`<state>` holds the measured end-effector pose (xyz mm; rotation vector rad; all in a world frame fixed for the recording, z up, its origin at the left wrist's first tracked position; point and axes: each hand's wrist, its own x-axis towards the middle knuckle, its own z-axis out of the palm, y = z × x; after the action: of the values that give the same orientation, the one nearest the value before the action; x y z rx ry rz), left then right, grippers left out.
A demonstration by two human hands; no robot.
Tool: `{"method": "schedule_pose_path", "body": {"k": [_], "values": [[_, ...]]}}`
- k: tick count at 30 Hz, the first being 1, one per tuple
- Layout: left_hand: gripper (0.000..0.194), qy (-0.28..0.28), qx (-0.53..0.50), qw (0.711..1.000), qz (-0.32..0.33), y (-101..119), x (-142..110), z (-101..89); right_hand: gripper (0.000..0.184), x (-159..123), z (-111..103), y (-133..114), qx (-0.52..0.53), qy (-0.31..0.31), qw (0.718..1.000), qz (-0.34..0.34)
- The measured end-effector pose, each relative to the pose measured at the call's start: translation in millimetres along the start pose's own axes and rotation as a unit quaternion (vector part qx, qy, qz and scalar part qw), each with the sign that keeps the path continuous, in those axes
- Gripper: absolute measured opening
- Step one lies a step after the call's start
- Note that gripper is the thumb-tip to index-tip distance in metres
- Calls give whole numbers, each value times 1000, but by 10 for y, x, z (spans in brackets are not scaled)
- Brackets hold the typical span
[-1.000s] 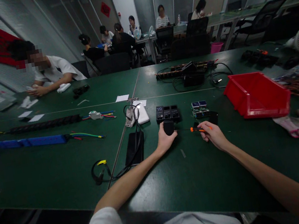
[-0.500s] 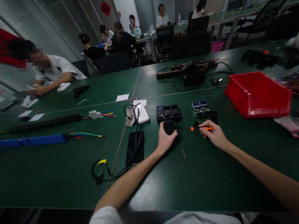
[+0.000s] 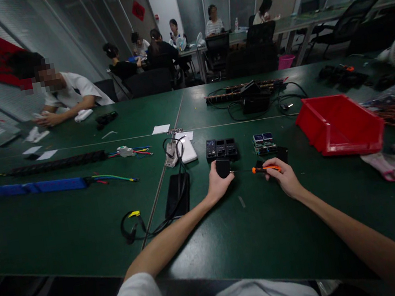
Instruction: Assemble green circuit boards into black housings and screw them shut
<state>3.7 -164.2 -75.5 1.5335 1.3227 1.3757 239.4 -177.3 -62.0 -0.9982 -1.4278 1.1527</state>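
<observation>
In the head view, my left hand [image 3: 219,183] is closed around a small black box-like case [image 3: 223,168], held just above or on the green table. My right hand [image 3: 284,177] grips a screwdriver [image 3: 261,170] with an orange and black handle. Its thin shaft points left, and the tip meets or nearly meets the right side of the case. Behind my left hand sit several black housings [image 3: 221,149] in a row. Small circuit boards [image 3: 264,143] lie beyond my right hand, and a flat black piece [image 3: 282,154] is partly hidden by it.
A red bin [image 3: 341,126] stands to the right, near a glove [image 3: 388,167]. Left of my hands lie a black phone [image 3: 176,197], a cable and a white power bank [image 3: 187,150]. Blue strips [image 3: 60,185] lie farther left. A person [image 3: 70,93] sits across the table.
Hardly anything differs. Both hands keep the case and screwdriver in nearly the same place, and the whole view has shifted very slightly.
</observation>
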Motion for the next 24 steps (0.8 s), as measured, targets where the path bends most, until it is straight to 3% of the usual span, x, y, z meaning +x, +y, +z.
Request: {"method": "schedule_pose_path", "body": {"k": [4, 9, 17, 24], "values": [[44, -2, 2, 1000, -4, 22, -6, 1, 34, 1, 39, -25, 103, -7, 991, 86], [41, 2, 5, 1000, -3, 33, -6, -3, 40, 10, 33, -8, 13, -10, 992, 127], [41, 2, 2, 1000, 3, 27, -2, -8, 33, -3, 10, -90, -68, -18, 996, 60], [40, 9, -1, 1000, -2, 28, 5, -11, 27, 10, -55, 13, -142, -18, 990, -14]]}}
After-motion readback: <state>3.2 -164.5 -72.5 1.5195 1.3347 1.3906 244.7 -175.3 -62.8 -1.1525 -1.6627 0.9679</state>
